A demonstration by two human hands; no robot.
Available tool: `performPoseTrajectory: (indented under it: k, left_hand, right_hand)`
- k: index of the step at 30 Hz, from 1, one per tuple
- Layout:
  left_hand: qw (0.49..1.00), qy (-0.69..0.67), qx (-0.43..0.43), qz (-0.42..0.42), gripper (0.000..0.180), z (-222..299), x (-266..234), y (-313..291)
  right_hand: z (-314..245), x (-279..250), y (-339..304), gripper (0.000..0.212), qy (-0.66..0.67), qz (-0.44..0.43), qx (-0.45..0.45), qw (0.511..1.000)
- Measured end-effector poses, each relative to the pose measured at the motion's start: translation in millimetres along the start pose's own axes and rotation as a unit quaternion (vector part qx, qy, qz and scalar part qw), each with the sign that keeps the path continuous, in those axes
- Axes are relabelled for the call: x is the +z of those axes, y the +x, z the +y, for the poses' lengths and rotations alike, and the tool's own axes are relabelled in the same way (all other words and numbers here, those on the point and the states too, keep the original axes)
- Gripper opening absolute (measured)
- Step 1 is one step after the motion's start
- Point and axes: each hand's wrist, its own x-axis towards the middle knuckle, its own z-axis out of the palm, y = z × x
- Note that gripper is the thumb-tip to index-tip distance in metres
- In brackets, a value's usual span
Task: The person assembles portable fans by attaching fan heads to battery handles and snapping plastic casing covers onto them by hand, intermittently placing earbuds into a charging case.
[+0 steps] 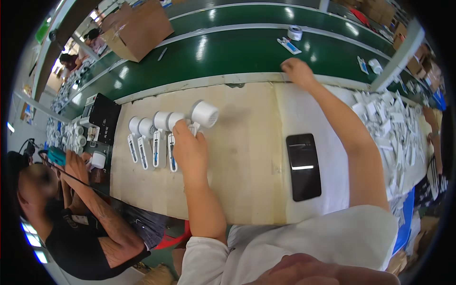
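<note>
My left hand (191,148) is closed around the handle of a white handheld fan-like unit (205,114), whose round vented head sticks out above the fingers. Beside it on the left, several similar white units (156,148) stand in a row on the tan work surface. Their narrow handles show blue and dark parts inside. Stretched out over the near edge of the green conveyor (218,52), my right hand (298,72) has bent fingers with nothing visible in them. Nearest to it on the belt lie a white handle part with blue (289,46) and a white round head (295,33).
A black phone (304,167) lies on the white sheet at right. Past my right arm is a heap of white plastic parts (392,137). A cardboard box (137,31) sits at the far left. A black machine (100,118) and a co-worker holding a teal tool (57,156) are on the left.
</note>
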Motion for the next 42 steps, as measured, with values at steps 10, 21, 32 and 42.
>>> performPoseTrajectory:
  k: [10,21,32,42]
  left_hand:
    - [0.972,0.091,0.174,0.126,0.042,8.6,22.3,2.4]
    - [0.74,-0.623,-0.082,-0.242,0.034,39.3,64.8,-35.7]
    - [0.6,-0.754,-0.134,-0.232,0.034,55.7,59.0,-60.0]
    - [0.451,-0.778,-0.134,-0.416,0.039,49.7,26.3,-55.6]
  right_hand:
    - [68.6,29.7,118.0,0.035,-0.253,0.036,0.189,0.948]
    - [-99.5,-49.8,-70.1,0.084,0.411,-0.132,0.123,0.894]
    - [-176.6,-67.0,-200.1,0.086,0.147,-0.127,-0.086,0.977]
    - [-125.1,-70.8,-191.1,0.094,0.65,-0.239,0.077,0.717]
